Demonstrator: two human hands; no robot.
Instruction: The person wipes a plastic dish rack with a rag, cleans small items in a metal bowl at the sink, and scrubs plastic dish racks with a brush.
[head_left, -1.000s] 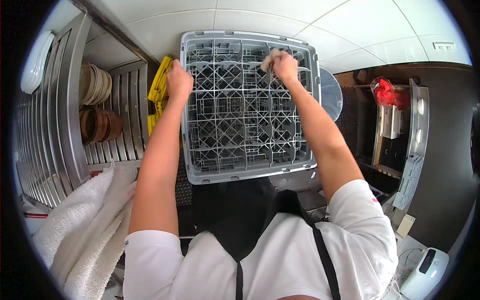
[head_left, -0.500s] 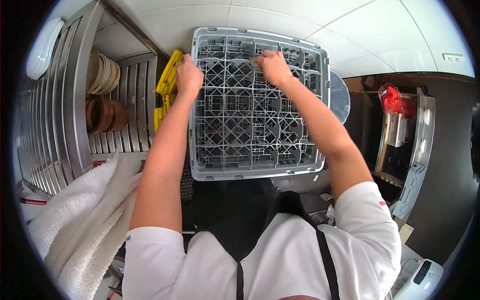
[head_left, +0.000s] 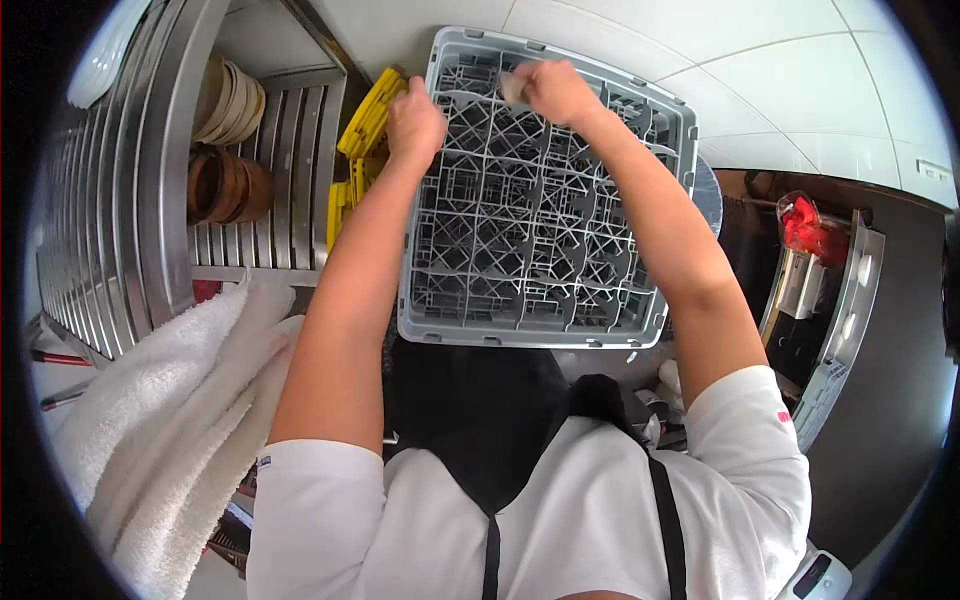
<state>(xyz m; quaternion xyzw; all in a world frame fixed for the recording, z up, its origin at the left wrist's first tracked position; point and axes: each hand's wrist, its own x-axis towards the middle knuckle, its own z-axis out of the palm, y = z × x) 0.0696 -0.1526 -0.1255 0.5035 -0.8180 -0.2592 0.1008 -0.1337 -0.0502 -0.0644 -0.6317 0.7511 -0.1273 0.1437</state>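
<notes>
A grey plastic dishwasher rack [head_left: 545, 340] with a grid of square compartments stands in front of me. At its upper left edge, my left hand [head_left: 415, 125] is closed on the rim, its fingertips partly hidden. My right hand [head_left: 560, 92] is over the far compartments, its fingers closed on a small, pale beige, translucent-looking piece [head_left: 513, 88]. That piece is blurred, and its kind cannot be made out. Just left of my left hand are yellow plastic pieces [head_left: 370, 115], beside the rack.
To the left stands a metal slatted shelf [head_left: 290, 170] with stacked plates [head_left: 235, 105] and brown bowls [head_left: 230, 188]. White towels [head_left: 190, 410] hang below it. A tiled wall [head_left: 770, 90] rises behind the rack. At right, a red bag [head_left: 808, 230] sits by an open drawer [head_left: 795, 290].
My right hand has moved left across the far compartments with the pale piece. My left hand stays at the rim. The view has shifted, and the rack appears slightly turned and further right.
</notes>
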